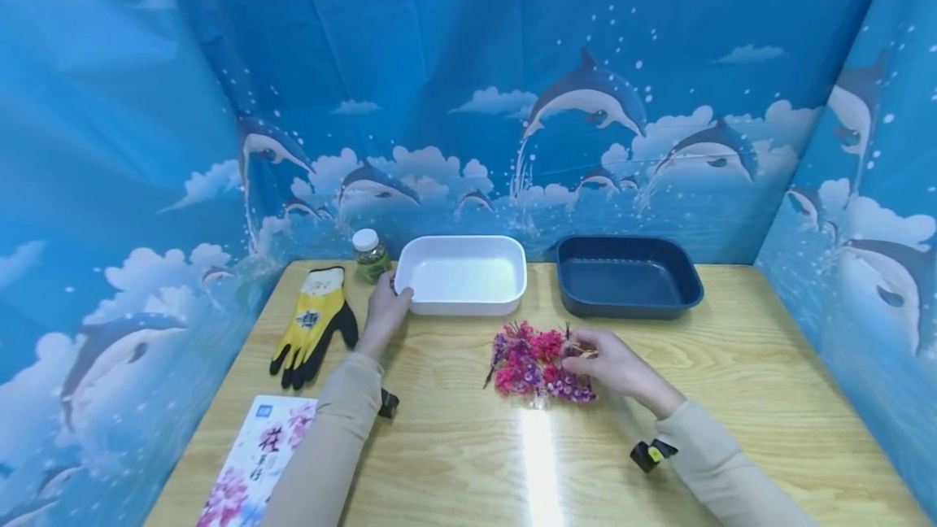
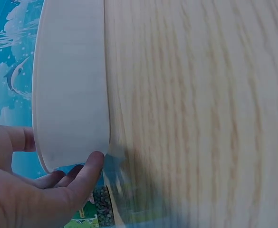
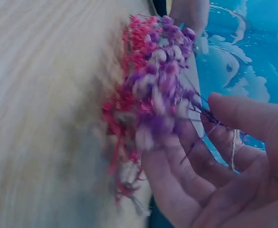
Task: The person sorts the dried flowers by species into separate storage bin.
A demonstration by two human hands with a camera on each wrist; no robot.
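Note:
My left hand (image 1: 384,311) grips the left end of a white rectangular basin (image 1: 463,307). In the left wrist view the thumb is at the rim and the fingers bend round the basin's outer wall (image 2: 72,85). With its thumb and fingers, my right hand (image 1: 622,364) pinches the stems of a bunch of pink and purple dried flowers (image 1: 530,360) in front of the basins. The right wrist view shows thin stems and a bit of string by the fingers, the flower heads (image 3: 158,85) somewhat blurred.
A dark blue basin (image 1: 629,307) stands right of the white one. Left of the white basin is a white-lidded jar (image 1: 372,254). A yellow and black glove (image 1: 311,332) and a floral-printed booklet (image 1: 252,462) lie along the table's left side. Dolphin-printed curtains enclose the table.

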